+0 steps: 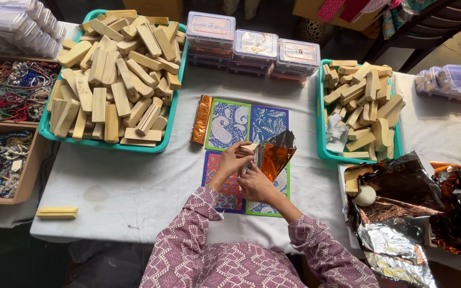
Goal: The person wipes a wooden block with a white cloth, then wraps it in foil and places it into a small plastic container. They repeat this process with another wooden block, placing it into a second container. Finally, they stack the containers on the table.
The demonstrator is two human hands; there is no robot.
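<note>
While pinched by left hand (234, 160) and right hand (255, 184): crinkled foil sheet (274, 154); copper inside, silver outside.

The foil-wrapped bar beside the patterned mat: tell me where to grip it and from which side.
Grip the foil-wrapped bar across its narrow width near the middle, coming from above. It lies flat and long on the white cloth, its right edge against the patterned mat; the left long side looks free for fingertips. Both hands are busy with the foil sheet.
</note>
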